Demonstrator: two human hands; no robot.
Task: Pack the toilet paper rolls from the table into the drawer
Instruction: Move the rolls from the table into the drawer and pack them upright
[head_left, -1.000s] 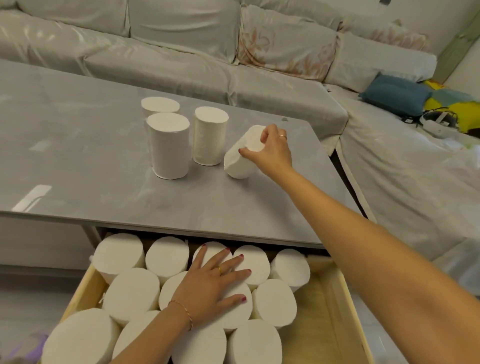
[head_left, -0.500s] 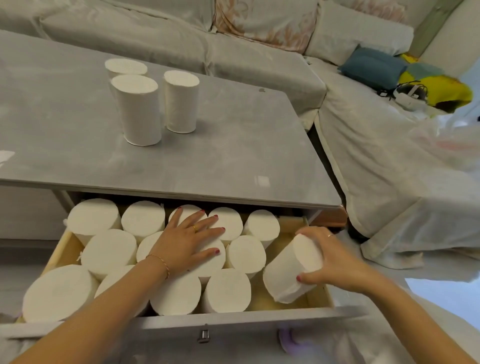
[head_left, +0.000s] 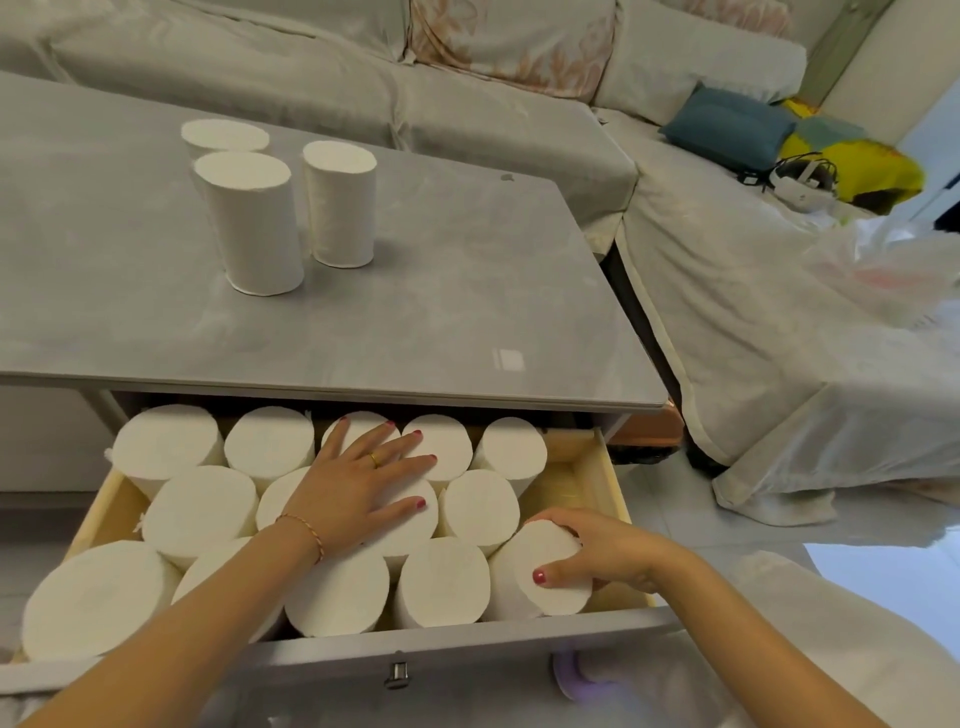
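White paper rolls fill the wooden drawer (head_left: 613, 467) at the bottom of the frame. Right hand (head_left: 608, 553) wraps around one roll (head_left: 545, 571), standing up, at the lower right corner gap. Left hand (head_left: 358, 488) lies spread flat on the middle rolls. Three rolls (head_left: 249, 218) wait on the bench (head_left: 467, 286), upper left.

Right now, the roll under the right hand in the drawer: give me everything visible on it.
The roll is a plain white, coreless-looking cylinder of soft paper with a flat, slightly fuzzy end face. It stands nearly upright, leaning slightly, at the front right of the wooden drawer, last in the front row. The right hand grips its top, thumb on the near edge and fingers over the far side. Its left side presses against the neighbouring roll. Its base is hidden behind the drawer front.
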